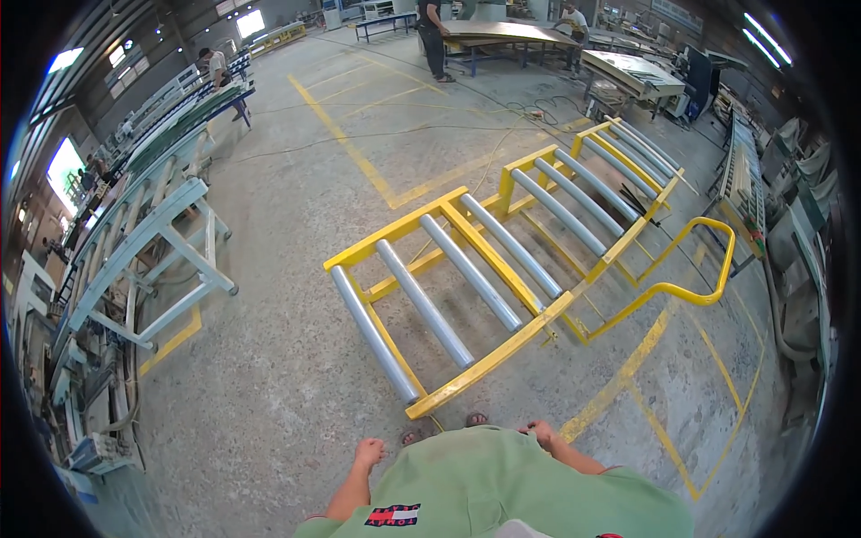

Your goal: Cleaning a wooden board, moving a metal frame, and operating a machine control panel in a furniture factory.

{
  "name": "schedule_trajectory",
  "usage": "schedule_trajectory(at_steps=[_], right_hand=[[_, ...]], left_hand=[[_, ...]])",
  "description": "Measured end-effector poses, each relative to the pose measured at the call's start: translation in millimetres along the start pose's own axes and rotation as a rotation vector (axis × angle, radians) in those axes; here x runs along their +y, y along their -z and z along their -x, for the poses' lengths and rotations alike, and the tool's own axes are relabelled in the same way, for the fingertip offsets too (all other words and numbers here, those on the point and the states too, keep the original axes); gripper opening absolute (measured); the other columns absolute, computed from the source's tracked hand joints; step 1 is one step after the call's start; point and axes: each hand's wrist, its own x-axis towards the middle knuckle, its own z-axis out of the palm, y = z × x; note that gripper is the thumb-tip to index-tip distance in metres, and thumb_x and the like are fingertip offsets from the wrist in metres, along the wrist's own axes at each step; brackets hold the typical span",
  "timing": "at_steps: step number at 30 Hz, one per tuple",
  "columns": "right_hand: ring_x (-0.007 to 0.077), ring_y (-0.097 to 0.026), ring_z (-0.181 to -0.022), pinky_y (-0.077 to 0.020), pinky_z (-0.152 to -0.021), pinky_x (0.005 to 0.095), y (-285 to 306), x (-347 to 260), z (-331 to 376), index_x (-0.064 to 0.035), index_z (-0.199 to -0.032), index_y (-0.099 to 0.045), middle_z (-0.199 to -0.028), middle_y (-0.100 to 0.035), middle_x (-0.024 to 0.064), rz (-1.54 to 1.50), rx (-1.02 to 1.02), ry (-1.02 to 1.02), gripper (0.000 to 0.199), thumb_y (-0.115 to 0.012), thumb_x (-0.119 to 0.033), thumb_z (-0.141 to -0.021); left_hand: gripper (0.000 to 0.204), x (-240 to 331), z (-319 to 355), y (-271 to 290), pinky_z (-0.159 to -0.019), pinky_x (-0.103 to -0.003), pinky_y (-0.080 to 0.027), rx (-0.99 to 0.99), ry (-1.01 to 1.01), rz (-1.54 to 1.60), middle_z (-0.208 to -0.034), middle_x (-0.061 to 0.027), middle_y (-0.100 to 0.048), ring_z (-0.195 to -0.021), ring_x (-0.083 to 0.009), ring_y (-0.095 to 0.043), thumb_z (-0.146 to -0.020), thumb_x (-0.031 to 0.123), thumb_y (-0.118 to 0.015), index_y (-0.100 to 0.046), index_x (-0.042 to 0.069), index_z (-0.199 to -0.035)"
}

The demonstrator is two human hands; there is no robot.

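My left hand (369, 451) hangs low beside my green shirt (475, 475), its fingers curled in with nothing visible in them. On the other side of the shirt, my right hand (543, 436) is also loosely closed, and nothing shows in it. Neither hand touches the yellow roller conveyor (489, 381) just ahead of my feet. Silver rollers (399, 303) lie across its frame, which runs away to the far right in stepped sections. A bent yellow tube handle (727, 260) sticks out from its right side.
A pale blue metal stand (186, 193) lines the left. Yellow floor lines (354, 152) and cables (359, 131) cross the concrete. At the back, a person in dark clothes (431, 40) stands by a large table (507, 31), another person (574, 25) at its right end. Machinery (743, 170) stands right.
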Motion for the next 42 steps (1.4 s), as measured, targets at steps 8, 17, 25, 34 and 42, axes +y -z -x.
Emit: schedule_trajectory(at_steps=[8, 17, 25, 34, 42], right_hand=[[0.0218, -0.062, -0.092, -0.0487, -0.081, 0.0335, 18, -19, -16, 0.0062, -0.118, -0.054, -0.103, -0.064, 0.0166, 0.07, 0.052, 0.014, 0.076, -0.08, -0.039, -0.063], [0.0186, -0.062, -0.082, -0.0495, -0.075, 0.033, 11, -33, -4, 0.0028, -0.102, -0.062, -0.09, -0.066, 0.0114, 0.122, 0.106, 0.093, 0.061, -0.079, -0.042, -0.064], [0.0216, -0.062, -0.082, -0.0506, -0.072, 0.0361, 3, 11, -30, 0.002, -0.106, -0.06, -0.093, -0.064, 0.014, 0.089, 0.088, 0.095, 0.064, -0.081, -0.04, -0.062], [0.024, -0.061, -0.093, -0.0487, -0.081, 0.0352, 3, -22, -2, 0.0058, -0.114, -0.056, -0.105, -0.063, 0.0177, 0.105, 0.086, 0.052, 0.073, -0.08, -0.041, -0.063], [0.0238, -0.061, -0.097, -0.0475, -0.085, 0.0335, 1, -41, 8, 0.006, -0.117, -0.055, -0.105, -0.063, 0.0174, 0.14, 0.066, 0.056, 0.073, -0.078, -0.041, -0.066]], left_hand=[[0.018, -3, 7, -6, -0.049, -0.028, -0.047, -0.001, 0.038, -0.041, -0.078, -0.0084, -0.063, -0.06, -0.0159, -0.06, -0.086, 0.018, -0.057, -0.061, 0.003, -0.095], [0.019, -12, 1, -2, -0.052, -0.029, -0.048, -0.012, 0.055, 0.025, -0.077, -0.0059, -0.064, -0.06, -0.0158, -0.061, -0.083, 0.019, -0.057, -0.064, 0.006, -0.095], [0.019, -5, 2, -6, -0.052, -0.028, -0.048, 0.001, 0.05, -0.034, -0.077, -0.0061, -0.065, -0.06, -0.0157, -0.061, -0.083, 0.019, -0.056, -0.064, 0.006, -0.093], [0.021, 1, -6, 2, -0.054, -0.029, -0.05, -0.035, 0.052, -0.046, -0.084, -0.0097, -0.064, -0.065, -0.0179, -0.062, -0.086, 0.019, -0.055, -0.06, 0.004, -0.1], [0.021, 0, -7, 2, -0.054, -0.029, -0.05, -0.036, 0.042, -0.053, -0.083, -0.0099, -0.064, -0.065, -0.0181, -0.062, -0.086, 0.019, -0.055, -0.06, 0.003, -0.099]])
